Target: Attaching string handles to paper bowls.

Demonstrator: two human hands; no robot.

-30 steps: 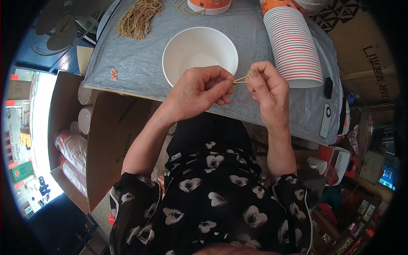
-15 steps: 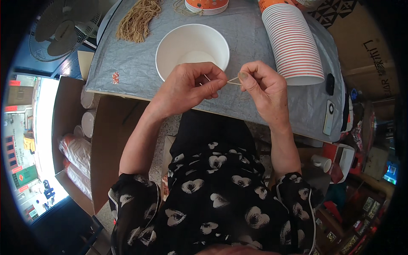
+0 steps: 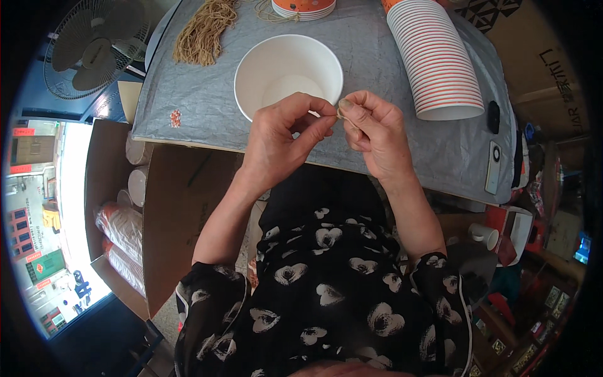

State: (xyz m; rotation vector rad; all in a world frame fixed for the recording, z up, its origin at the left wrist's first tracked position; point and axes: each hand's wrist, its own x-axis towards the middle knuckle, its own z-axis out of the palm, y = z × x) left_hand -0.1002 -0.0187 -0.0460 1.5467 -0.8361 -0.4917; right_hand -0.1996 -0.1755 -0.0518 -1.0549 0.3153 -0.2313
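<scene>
In front of the table's near edge, my left hand (image 3: 282,135) pinches with thumb and fingertips, meeting my right hand (image 3: 380,132). Between them a bit of thin tan string (image 3: 340,115) shows; most of it is hidden by the fingers. My right hand is closed, its thumb pressed on the string. Just behind my hands a large white paper tub (image 3: 267,66) stands with its mouth toward me. A bundle of tan strings (image 3: 202,39) lies at the far left of the table.
A long row of nested paper tubs (image 3: 433,60) lies at right; an orange tub stack (image 3: 303,9) stands at the back. A black object (image 3: 494,117) and a phone-like object (image 3: 494,166) lie at the right edge. Left are a cardboard box (image 3: 182,220) and a fan (image 3: 94,53).
My hands have drawn together, and the string stretched between them has shortened to a small bit at the fingertips. My right hand has curled more. The whole view has shifted slightly.
</scene>
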